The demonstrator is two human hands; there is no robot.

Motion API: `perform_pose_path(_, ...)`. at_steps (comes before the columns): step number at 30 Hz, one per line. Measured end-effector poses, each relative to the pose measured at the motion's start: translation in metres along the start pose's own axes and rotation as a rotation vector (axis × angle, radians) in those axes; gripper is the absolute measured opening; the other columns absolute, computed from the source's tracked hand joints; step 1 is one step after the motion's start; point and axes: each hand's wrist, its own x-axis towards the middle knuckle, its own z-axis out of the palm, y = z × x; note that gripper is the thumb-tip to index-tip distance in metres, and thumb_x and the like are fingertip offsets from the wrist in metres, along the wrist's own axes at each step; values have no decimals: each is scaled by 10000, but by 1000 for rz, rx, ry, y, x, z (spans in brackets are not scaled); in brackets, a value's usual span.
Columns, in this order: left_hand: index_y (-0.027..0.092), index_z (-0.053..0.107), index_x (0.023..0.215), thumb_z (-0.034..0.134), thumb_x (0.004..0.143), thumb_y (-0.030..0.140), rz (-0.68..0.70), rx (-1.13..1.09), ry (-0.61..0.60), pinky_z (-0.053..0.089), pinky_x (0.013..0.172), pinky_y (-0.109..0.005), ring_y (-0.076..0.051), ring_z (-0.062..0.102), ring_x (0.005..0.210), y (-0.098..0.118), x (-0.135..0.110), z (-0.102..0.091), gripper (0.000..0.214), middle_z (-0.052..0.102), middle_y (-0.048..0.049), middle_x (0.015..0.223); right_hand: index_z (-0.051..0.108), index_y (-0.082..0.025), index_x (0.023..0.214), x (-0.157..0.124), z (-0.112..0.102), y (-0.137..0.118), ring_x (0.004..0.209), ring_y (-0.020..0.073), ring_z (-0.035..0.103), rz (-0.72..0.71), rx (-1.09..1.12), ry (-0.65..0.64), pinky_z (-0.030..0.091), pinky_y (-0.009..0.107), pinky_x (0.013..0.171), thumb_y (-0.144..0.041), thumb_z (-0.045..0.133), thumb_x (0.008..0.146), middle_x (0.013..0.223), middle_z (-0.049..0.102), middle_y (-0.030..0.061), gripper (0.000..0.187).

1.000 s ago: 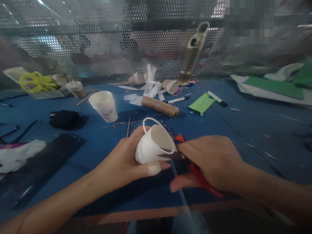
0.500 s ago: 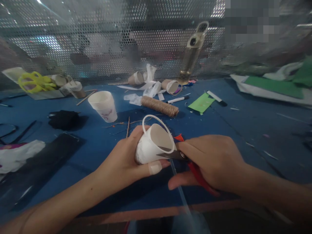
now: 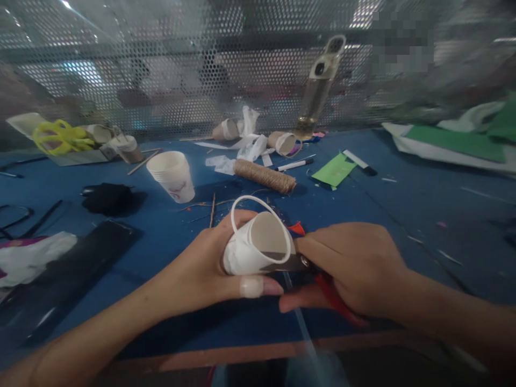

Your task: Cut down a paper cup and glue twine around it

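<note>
My left hand (image 3: 213, 258) is wrapped round a white paper cup (image 3: 245, 252), its mouth tilted to the right and towards me. The thumb, with a bandage on it, lies along the cup's lower side. A thin white ring or strip (image 3: 237, 203) loops round the cup's mouth. My right hand (image 3: 358, 269) grips red-handled scissors (image 3: 334, 295). Their blades lie at the cup's rim, one of them showing inside the mouth. Just behind the scissors is a small orange-red piece (image 3: 298, 228). A thin clear strip (image 3: 304, 328) hangs below the blades.
Behind the cup lie a twine roll (image 3: 264, 176), a marker (image 3: 294, 164) and green paper (image 3: 334, 171). Stacked paper cups (image 3: 173, 174) stand to the left, near a black bundle (image 3: 107, 199). At the back, a clear bottle (image 3: 318, 88) stands against the perforated metal screen (image 3: 181, 70).
The cup has shifted slightly down and its mouth has turned a little. The scissor blades now sit closer in at the rim and look nearer together.
</note>
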Motion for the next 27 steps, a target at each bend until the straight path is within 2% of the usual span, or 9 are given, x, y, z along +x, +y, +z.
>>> perform_pose_path(3,247,629,1210,877,804,164,-51,-369,-195,545,812,-222,-150,686,931,2,1,-4,483,726,6,1069,637,-221,783,-3,0,4,581,182,549,-20,35,-91,263,358,574,-675,352,1063,633,633,-10,605)
perform_pose_path(6,204,659,1164,908,757,161,-67,-519,-320,536,695,-197,-130,659,803,1,3,-6,479,706,3,944,668,-214,831,-4,0,7,596,190,553,-42,86,-112,275,366,578,-668,347,1066,663,647,-4,604)
perform_pose_path(9,201,695,1130,880,783,111,-69,-512,-269,519,692,-172,-97,624,763,-1,5,-6,403,703,13,937,660,-187,802,-1,0,8,566,179,534,-56,80,-55,297,353,557,-794,365,985,627,604,-4,700)
perform_pose_path(12,234,714,1183,850,807,59,-63,-469,-183,517,800,-167,-101,633,874,-4,5,-6,437,721,24,1014,633,-177,748,4,0,8,532,163,508,-66,53,-13,309,334,537,-819,357,964,596,564,-7,732)
perform_pose_path(15,273,695,1279,857,815,87,-85,-429,-180,518,892,-196,-129,646,997,-5,4,-6,526,733,22,1121,629,-182,736,5,1,7,529,155,512,-60,73,-17,306,327,537,-806,396,969,597,567,-11,706)
perform_pose_path(20,300,667,1307,855,848,184,-108,-406,-166,527,978,-284,-184,657,1101,-4,1,-5,509,719,3,1212,615,-204,724,-2,4,5,533,151,511,-9,83,3,252,341,559,-526,468,1071,575,566,-20,496)
perform_pose_path(21,300,667,1302,852,853,194,-111,-406,-165,527,985,-294,-190,659,1111,-3,0,-5,497,719,0,1215,621,-204,732,-2,5,5,539,152,522,-2,87,1,249,342,564,-532,473,1069,582,581,-18,493)
perform_pose_path(25,300,667,1293,871,842,216,-113,-389,-162,538,969,-301,-199,673,1106,-3,-3,-5,502,725,-5,1202,595,-210,680,-1,2,3,507,143,505,-17,59,-11,238,336,545,-770,434,990,548,566,-25,660)
perform_pose_path(27,308,662,1294,879,834,215,-110,-380,-158,540,957,-300,-198,678,1091,-3,-4,-5,517,728,0,1174,572,-213,657,2,0,2,495,139,492,-25,21,-12,230,336,535,-774,385,1000,534,553,-24,684)
